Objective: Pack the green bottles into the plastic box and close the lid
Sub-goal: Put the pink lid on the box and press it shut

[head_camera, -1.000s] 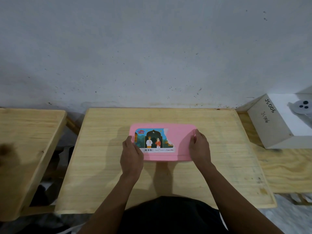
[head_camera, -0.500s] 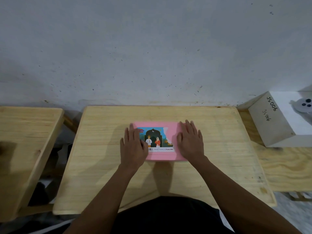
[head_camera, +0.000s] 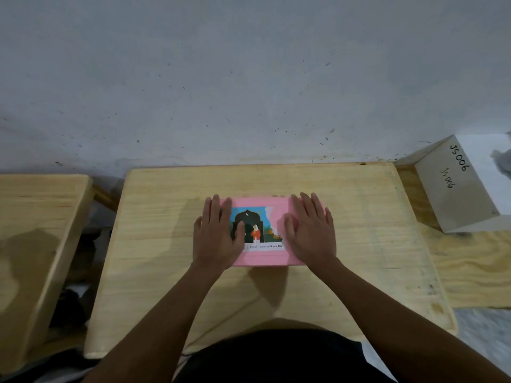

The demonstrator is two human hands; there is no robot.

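Fingers [head_camera: 214,214] spread flat and straight on both sides, nothing gripped at all: both palms lie down on the pink lid [head_camera: 261,203] of the plastic box [head_camera: 262,259]. Left hand [head_camera: 217,236] covers the left end of the lid, its thumb lying over the left part of the picture label [head_camera: 260,228], fingertips reaching the far left corner. Right hand [head_camera: 311,230] covers the right end, thumb tucked toward the label's right side, fingertips at the lid's far right corner. Neither hand curls round an edge; they lie open on top, and how hard they bear on it cannot be told from this view.

Lid is on, sitting level over the box, and only pink shows, so whatever is inside stays hidden. Between the two hands the label shows a dark arch, a small figure in red, and a white strip of print along its near edge.

Box sits on the desk [head_camera: 359,244] about midway between its left and right edges, somewhat closer to the far edge than to the near one, its long side parallel to the far edge. Both forearms run up from the near edge.

Off the desk's right edge stands a white box [head_camera: 456,200] with "JS006" handwritten on its side, resting on another wooden surface [head_camera: 470,272]. Off the left edge, a second wooden table [head_camera: 33,230].
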